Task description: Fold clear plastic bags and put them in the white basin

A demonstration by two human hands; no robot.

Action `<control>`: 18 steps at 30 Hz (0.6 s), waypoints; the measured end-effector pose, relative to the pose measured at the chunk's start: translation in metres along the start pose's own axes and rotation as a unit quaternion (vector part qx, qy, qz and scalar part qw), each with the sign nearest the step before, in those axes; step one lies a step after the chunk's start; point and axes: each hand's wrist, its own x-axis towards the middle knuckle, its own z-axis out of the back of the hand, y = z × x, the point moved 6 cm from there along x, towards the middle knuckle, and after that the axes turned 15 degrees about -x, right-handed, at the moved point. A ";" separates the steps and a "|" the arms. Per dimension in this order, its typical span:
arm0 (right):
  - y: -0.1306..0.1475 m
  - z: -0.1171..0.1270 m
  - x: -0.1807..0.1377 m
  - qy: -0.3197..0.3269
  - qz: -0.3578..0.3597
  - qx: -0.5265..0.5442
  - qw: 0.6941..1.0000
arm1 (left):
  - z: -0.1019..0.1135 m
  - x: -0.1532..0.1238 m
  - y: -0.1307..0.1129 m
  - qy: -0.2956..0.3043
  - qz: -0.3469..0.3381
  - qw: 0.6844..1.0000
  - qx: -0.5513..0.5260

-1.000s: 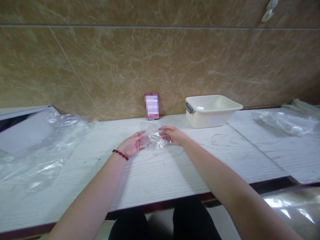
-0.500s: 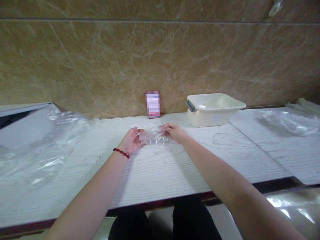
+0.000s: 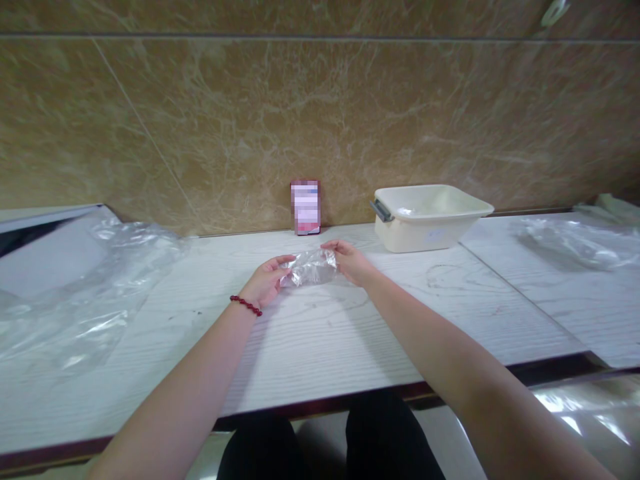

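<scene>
Clear plastic bag (image 3: 311, 268), seemingly crumpled, pinched between left hand (image 3: 266, 280) and right hand (image 3: 352, 262).

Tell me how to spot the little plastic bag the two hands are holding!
Start at the long white wood-grain table below the brown marble wall and look to its middle. There the left hand and right hand hold a small crumpled clear plastic bag between them. Unlike the big clear plastic sheets lying at the table's far ends, it is tiny and scrunched.
</scene>
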 end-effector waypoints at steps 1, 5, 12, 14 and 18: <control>0.000 0.000 -0.001 0.005 -0.003 0.005 1.000 | 0.000 0.000 -0.001 0.001 -0.005 1.000 -0.003; 0.000 -0.004 -0.005 0.046 -0.023 0.017 0.999 | 0.002 0.001 -0.005 0.000 -0.028 0.999 -0.022; -0.002 -0.014 -0.009 0.088 -0.043 -0.021 0.995 | 0.003 0.002 -0.009 -0.008 -0.047 0.998 -0.028; -0.003 -0.012 -0.006 0.075 -0.027 -0.056 0.995 | 0.003 0.002 -0.008 -0.002 -0.043 0.999 -0.020; -0.006 -0.005 -0.002 0.056 -0.010 -0.096 0.994 | 0.002 0.002 -0.006 0.017 -0.041 0.999 0.000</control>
